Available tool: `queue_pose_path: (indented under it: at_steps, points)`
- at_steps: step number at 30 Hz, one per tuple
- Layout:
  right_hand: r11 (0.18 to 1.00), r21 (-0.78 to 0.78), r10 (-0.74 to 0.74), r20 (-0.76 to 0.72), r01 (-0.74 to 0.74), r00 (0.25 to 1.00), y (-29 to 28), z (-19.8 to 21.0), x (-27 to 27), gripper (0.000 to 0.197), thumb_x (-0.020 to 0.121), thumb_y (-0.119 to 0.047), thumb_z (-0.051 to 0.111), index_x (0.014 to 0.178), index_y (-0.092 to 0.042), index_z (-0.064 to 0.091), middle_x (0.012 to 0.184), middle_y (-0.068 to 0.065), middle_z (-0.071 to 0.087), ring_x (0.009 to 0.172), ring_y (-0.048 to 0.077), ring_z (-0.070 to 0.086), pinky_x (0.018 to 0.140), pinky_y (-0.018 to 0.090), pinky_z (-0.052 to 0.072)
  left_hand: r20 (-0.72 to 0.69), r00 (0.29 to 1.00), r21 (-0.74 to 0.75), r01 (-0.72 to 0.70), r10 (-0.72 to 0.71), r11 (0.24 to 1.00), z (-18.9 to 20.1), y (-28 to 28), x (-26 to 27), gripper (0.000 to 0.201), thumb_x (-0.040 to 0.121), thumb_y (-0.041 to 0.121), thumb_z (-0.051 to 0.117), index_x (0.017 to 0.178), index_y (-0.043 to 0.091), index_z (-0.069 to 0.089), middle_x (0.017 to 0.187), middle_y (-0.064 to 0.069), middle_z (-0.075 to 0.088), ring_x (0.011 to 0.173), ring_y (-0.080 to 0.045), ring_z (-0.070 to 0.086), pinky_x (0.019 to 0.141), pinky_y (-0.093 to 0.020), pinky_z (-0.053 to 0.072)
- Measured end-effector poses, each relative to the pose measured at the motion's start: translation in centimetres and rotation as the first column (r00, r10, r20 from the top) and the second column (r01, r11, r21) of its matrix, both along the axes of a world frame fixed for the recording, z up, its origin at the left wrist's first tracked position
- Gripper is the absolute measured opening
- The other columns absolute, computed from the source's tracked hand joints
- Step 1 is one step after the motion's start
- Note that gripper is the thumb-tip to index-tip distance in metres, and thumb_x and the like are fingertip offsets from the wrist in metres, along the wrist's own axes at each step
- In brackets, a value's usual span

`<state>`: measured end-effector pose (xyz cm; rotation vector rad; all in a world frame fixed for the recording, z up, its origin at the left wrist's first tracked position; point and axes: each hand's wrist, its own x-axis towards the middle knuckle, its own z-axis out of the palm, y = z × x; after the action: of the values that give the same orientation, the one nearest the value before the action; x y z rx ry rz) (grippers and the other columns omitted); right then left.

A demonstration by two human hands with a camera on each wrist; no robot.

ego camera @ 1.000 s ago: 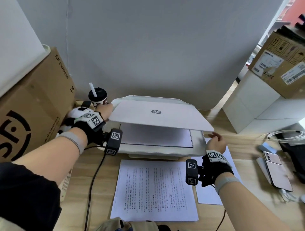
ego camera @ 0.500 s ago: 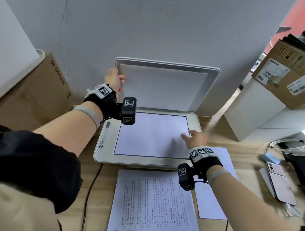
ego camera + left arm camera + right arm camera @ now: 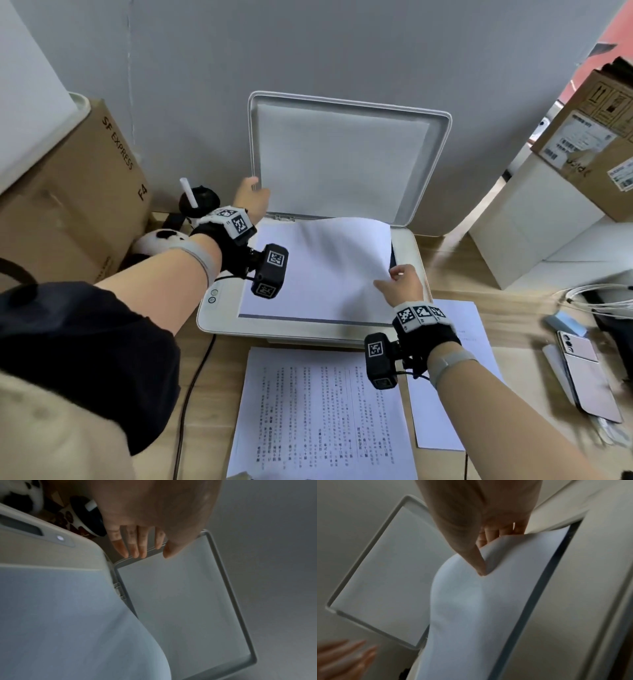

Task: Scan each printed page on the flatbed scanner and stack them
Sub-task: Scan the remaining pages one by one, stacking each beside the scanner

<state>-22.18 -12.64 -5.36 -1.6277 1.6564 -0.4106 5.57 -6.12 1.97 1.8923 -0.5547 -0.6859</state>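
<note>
Right hand [image 3: 403,284] pinches sheet [image 3: 322,270] edge; left hand [image 3: 251,200] at raised lid [image 3: 346,157] edge.

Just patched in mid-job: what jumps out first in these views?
The scanner lid stands open at centre, the left hand resting on its left edge. The right hand pinches the right edge of a sheet bowing up off the scanner. A printed page lies on the desk in front.

Matt plastic scanner [image 3: 308,329], smooth paper sheet [image 3: 318,267], wood-grain desk [image 3: 455,274].
</note>
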Motion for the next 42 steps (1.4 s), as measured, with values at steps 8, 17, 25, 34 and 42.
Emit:
queue_pose_path:
  at_steps: [8, 17, 25, 34, 42]
  points:
    - [0.981, -0.19, 0.027, 0.374, 0.048, 0.927, -0.3, 0.7, -1.8, 0.015, 0.091, -0.003, 0.055, 0.08, -0.011, 0.063, 0.067, -0.004, 0.053, 0.06, 0.005, 0.048, 0.065, 0.019, 0.039, -0.315, 0.948, 0.178, 0.105, -0.044, 0.978, -3.3, 3.8, -0.4, 0.03, 0.1, 0.016, 0.032, 0.073, 0.014, 0.044, 0.053, -0.001, 0.062, 0.041, -0.014, 0.057, 0.041, -0.012, 0.034]
    - [0.963, -0.264, 0.124, 0.618, 0.056, 0.776, -0.7, 3.4, -3.2, 0.027, 0.09, 0.007, 0.051, 0.086, -0.018, 0.062, 0.069, -0.015, 0.067, 0.062, -0.01, 0.057, 0.065, 0.009, 0.045, -0.371, 0.924, -0.005, 0.103, -0.098, 0.995, -2.9, 4.8, -1.3, 0.041, 0.091, -0.002, 0.041, 0.127, 0.02, 0.042, 0.058, 0.0, 0.07, 0.035, -0.006, 0.048, 0.037, -0.013, 0.026]
    - [0.924, -0.367, 0.105, 0.517, 0.11, 0.85, -0.8, 3.4, -4.8, 0.022, 0.076, 0.007, 0.061, 0.072, -0.015, 0.062, 0.091, 0.002, 0.059, 0.098, 0.011, 0.051, 0.084, 0.015, 0.039, -0.446, 0.892, -0.179, -0.01, -0.073, 0.984, -0.7, 6.9, -1.1, 0.032, 0.086, 0.008, 0.038, 0.073, 0.01, 0.067, 0.076, -0.004, 0.069, 0.056, -0.011, 0.065, 0.045, -0.015, 0.036]
    - [0.989, 0.09, -0.149, 0.523, 0.12, 0.839, 2.6, 0.1, -6.1, 0.023, 0.09, -0.005, 0.046, 0.083, -0.011, 0.067, 0.088, 0.01, 0.063, 0.067, 0.019, 0.054, 0.053, 0.026, 0.041, -0.142, 0.978, 0.201, 0.182, -0.155, 0.963, -6.8, 9.9, -2.7, 0.04, 0.083, -0.01, 0.054, 0.119, 0.007, 0.061, 0.114, -0.017, 0.061, 0.097, -0.029, 0.061, 0.075, -0.032, 0.051]
    - [0.987, 0.158, -0.018, 0.287, -0.029, 0.958, 3.2, -0.4, -7.0, 0.016, 0.086, -0.015, 0.066, 0.094, -0.003, 0.059, 0.081, 0.013, 0.057, 0.064, 0.022, 0.057, 0.056, 0.028, 0.056, -0.085, 0.996, 0.144, 0.031, -0.019, 0.989, -8.7, 10.7, -4.1, 0.049, 0.081, -0.011, 0.048, 0.124, 0.008, 0.059, 0.128, -0.016, 0.057, 0.117, -0.032, 0.055, 0.099, -0.043, 0.047]
